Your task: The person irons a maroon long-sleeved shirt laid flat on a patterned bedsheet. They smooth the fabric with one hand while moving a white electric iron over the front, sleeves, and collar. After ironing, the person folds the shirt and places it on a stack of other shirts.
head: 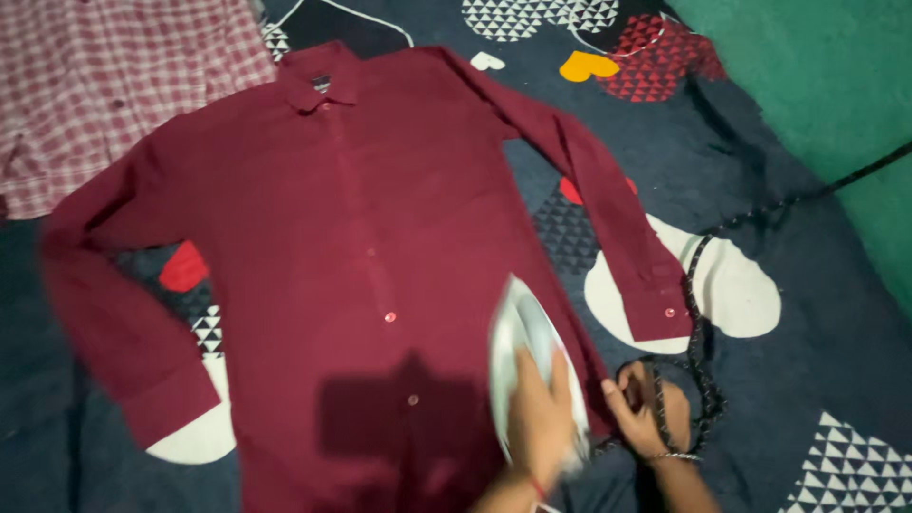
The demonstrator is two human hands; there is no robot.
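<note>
Here, viewed from the head camera, the left hand (543,418) has its grip closed around the handle of a white clothes iron (525,356), whose pointed nose faces away from the person and whose outline is blurred. The iron rests on the lower front panel of a maroon long-sleeved shirt (361,247), just beyond and beneath the fingers. The shirt lies flat and buttoned, collar at the far end, with both sleeves spread outward on a dark blue bedsheet (807,361) patterned with red, white and yellow hearts and triangles. Immediately to the right of the iron, the right hand (638,413), wearing a thin bracelet at the wrist, is closed on the shirt's side hem, pinching the fabric edge. A black speckled cord (698,323) loops around and beyond this hand and trails away toward the far right, across a green surface (836,76). Far to the left of both hands, beside the shirt's collar, lies a red-and-white checked garment (104,85).
</note>
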